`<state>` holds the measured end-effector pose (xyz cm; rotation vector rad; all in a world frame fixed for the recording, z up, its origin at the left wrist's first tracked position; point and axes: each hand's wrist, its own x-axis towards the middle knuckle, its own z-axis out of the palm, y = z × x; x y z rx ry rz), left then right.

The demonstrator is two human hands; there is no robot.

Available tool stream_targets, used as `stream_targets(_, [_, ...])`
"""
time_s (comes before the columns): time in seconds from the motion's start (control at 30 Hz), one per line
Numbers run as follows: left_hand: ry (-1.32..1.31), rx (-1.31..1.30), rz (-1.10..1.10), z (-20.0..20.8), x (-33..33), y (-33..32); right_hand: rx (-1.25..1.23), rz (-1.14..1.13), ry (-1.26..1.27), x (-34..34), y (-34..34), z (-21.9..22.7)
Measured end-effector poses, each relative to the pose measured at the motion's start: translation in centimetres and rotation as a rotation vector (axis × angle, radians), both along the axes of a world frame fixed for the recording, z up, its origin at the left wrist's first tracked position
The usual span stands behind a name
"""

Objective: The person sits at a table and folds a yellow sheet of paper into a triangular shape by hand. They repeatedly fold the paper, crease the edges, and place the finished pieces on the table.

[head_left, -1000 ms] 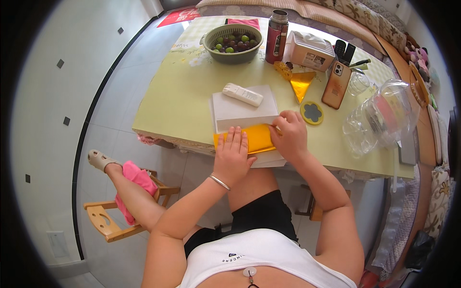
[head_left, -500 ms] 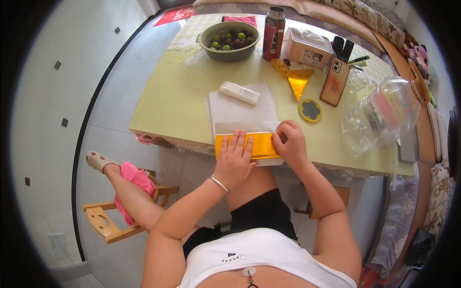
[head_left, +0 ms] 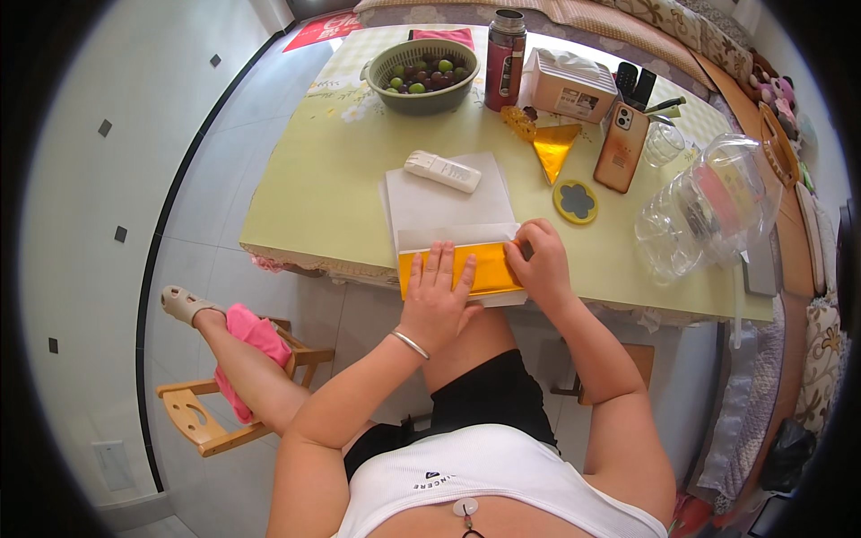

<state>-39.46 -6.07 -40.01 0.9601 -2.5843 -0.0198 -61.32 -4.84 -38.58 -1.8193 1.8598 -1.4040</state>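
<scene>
My left hand (head_left: 436, 300) lies on a folded sheet of gold foil paper (head_left: 493, 267) at the table's near edge, its fingers stretched out and pressing it flat. At the paper's right end, my right hand (head_left: 543, 264) is closed, thumb and fingers pinching the edge; the fingertips are partly hidden. A pale strip (head_left: 421, 238) shows along the far side of the gold. Beneath lies a stack of white sheets (head_left: 421, 204), with a long white object (head_left: 442, 171) resting across its far part. Beyond my right hand are a folded gold foil triangle (head_left: 555, 149) and a round yellow-rimmed disc (head_left: 575, 202).
Farther back stand a grey-green basket of grapes (head_left: 421, 103), a dark red flask (head_left: 505, 67) and a pink tissue box (head_left: 568, 85). A phone (head_left: 621, 148) leans upright near a small glass (head_left: 665, 143). At the right lies a large clear plastic bottle (head_left: 686, 215).
The view has shifted slightly. My left hand stays flat on the gold paper, and my right hand keeps its pinch at the right end with only a slight movement.
</scene>
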Motion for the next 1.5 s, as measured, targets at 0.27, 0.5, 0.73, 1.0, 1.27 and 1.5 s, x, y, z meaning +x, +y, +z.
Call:
stream_targets(0.27, [-0.03, -0.018, 0.018, -0.3, -0.1, 0.0, -0.086, -0.014, 0.4, 0.8, 1.1, 1.2])
stream_targets(0.5, [-0.038, 0.009, 0.057, 0.7, 0.4, -2.2, 0.026, 0.265, 0.61, 3.3, 1.9, -0.1])
stream_targets(0.73, [-0.152, 0.061, 0.092, 0.4, 0.1, -2.3, 0.118, 0.293, 0.642, 4.1, 1.3, -0.1])
stream_targets(1.0, [-0.258, 0.029, 0.094, 0.4, 0.1, -2.3, 0.181, 0.342, 0.679, 4.5, 1.0, -0.3])
stream_targets(1.27, [-0.052, 0.122, 0.029, -0.1, 2.7, -3.5, 0.221, 0.321, 0.669, 3.0, 1.6, 0.0])
stream_targets(1.5, [-0.174, -0.043, 0.09, 1.3, 4.9, -4.3, 0.221, 0.308, 0.706, 1.8, 1.8, 0.0])
